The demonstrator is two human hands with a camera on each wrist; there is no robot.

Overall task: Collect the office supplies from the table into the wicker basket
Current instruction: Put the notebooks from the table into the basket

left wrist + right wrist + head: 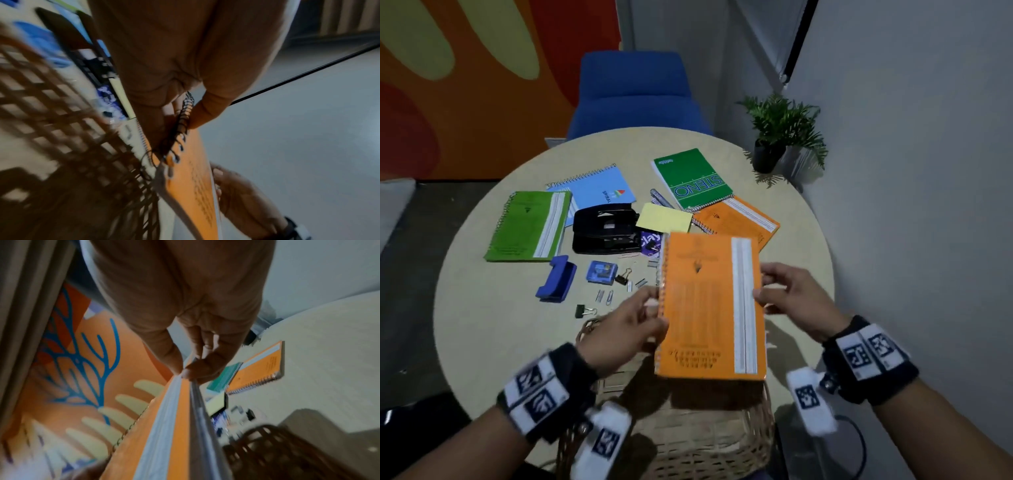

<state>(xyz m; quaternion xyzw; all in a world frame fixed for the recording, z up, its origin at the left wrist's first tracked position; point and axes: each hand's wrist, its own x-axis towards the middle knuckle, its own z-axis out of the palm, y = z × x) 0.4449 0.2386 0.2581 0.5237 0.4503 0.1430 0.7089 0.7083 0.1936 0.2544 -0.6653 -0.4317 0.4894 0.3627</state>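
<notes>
Both hands hold an orange spiral notebook (710,305) in the air above the wicker basket (705,431) at the table's near edge. My left hand (640,318) pinches its spiral edge (183,123); my right hand (774,291) pinches the opposite, white-striped edge (185,386). The notebook (193,186) tilts over the basket (68,146). The basket's inside is mostly hidden by the notebook. On the table lie a green notebook (527,226), a blue spiral pad (599,192), a green steno pad (691,178) and a second orange notebook (739,219).
A black hole punch (606,228), yellow sticky notes (664,217), a blue punch (556,279), a blue staple box (602,271), binder clips (623,275) and paper clips (606,296) lie mid-table. A potted plant (780,133) stands far right; a blue chair (637,92) is behind the round table (482,325).
</notes>
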